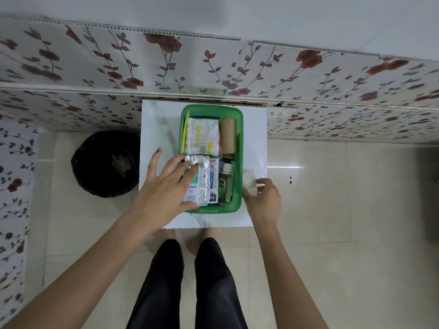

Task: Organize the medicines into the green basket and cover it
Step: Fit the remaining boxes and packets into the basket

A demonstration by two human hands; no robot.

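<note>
The green basket (240, 148) sits uncovered at the small white table's (156, 124) far edge, holding a cotton-swab pack (202, 136), brown roll (228, 135), boxes and bottles. The left hand (164, 186), fingers spread, presses a foil strip (202, 172); the right hand (263, 200) pinches something white (249, 181) outside the basket's right rim. A black bin (104, 162) stands on the tiled floor.
</note>
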